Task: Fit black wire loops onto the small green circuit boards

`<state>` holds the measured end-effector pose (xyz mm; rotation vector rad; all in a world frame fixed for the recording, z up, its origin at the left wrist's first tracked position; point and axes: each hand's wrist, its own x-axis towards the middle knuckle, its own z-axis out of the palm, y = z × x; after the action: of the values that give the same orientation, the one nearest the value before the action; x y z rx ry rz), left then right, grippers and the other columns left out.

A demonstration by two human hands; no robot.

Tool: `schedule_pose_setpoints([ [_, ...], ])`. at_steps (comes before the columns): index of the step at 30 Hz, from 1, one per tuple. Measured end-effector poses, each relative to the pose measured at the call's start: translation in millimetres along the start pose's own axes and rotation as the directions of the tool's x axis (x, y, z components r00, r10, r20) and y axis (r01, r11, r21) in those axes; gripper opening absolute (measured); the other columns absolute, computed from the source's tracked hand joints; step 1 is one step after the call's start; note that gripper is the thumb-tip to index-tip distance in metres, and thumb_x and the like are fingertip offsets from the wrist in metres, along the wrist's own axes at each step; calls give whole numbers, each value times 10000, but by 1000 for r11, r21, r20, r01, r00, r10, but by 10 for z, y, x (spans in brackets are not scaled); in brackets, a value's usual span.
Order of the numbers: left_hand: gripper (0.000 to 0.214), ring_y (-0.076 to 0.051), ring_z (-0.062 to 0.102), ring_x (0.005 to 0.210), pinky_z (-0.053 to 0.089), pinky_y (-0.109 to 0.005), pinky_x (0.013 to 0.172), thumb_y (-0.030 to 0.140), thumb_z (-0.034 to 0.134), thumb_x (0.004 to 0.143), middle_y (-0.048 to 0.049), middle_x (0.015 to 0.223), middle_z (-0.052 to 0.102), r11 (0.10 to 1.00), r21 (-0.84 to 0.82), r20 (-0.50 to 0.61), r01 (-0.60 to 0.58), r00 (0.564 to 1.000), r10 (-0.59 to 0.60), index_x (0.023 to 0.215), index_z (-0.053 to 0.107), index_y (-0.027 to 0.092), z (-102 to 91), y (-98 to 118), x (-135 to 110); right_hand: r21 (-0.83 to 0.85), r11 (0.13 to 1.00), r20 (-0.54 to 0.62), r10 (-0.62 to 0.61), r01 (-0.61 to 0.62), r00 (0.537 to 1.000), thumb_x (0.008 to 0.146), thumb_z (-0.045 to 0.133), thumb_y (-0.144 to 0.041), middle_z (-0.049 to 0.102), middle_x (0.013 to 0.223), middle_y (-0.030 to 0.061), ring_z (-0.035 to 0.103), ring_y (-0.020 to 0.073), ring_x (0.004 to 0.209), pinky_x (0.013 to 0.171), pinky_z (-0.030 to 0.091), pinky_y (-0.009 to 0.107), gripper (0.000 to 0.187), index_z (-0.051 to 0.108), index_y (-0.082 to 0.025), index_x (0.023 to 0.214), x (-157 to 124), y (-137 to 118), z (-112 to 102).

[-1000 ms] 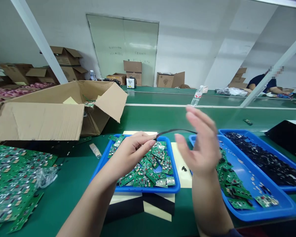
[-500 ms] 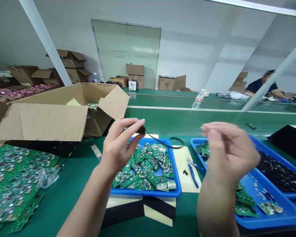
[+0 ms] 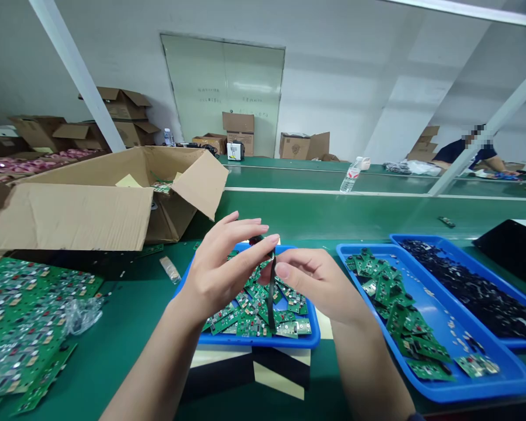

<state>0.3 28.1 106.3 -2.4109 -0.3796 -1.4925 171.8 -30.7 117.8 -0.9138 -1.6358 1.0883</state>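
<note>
My left hand (image 3: pixel 219 272) is over the middle blue tray (image 3: pixel 316 333), its fingers closed on a small dark part (image 3: pixel 256 239) mostly hidden by them. A thin, flat black strip (image 3: pixel 271 304) hangs from the fingertips, its lower end above the tray. My right hand (image 3: pixel 322 283) meets the left there, with thumb and fingers pinched at the upper part of the strip. Small green circuit boards (image 3: pixel 254 318) fill the tray beneath both hands.
Right of me, one blue tray (image 3: pixel 438 310) holds boards and small bits, another holds black parts (image 3: pixel 456 275). Large board panels (image 3: pixel 30 316) and an open carton (image 3: pixel 83 210) lie left. A water bottle (image 3: pixel 349 177) stands beyond; a person (image 3: pixel 469 153) sits far right.
My right hand has moved left from above the right-hand tray to the strip at my left fingers. The strip, which trailed to the right, now hangs down.
</note>
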Motion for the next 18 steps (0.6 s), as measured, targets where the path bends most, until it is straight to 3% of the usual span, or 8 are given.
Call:
schedule_pose_setpoints([
  [7,469,-182,620,955,528,-338,877,99,670,746,-74,1059,625,1000,-18,-31,-2,1000,2,1188,563,215,-67,-28,41,409,913,26,-1,-10,1000,769,651,-327,621,584,-16,569,107,567,576,455,244,201,555,-181,669,26,74,12],
  [11,484,-142,633,855,550,-231,751,117,697,730,-61,993,637,997,-66,-57,27,998,-30,1188,570,209,-72,-19,55,446,895,31,-27,11,999,828,575,-313,578,542,-22,535,100,528,571,450,253,228,554,-179,645,19,74,16],
  [18,401,-115,632,768,542,-197,676,184,699,734,-51,902,653,966,-234,-32,113,992,-124,1124,608,186,-53,23,79,458,888,56,8,-33,998,822,557,-240,555,494,-37,510,92,482,549,419,244,216,542,-181,614,39,121,48],
])
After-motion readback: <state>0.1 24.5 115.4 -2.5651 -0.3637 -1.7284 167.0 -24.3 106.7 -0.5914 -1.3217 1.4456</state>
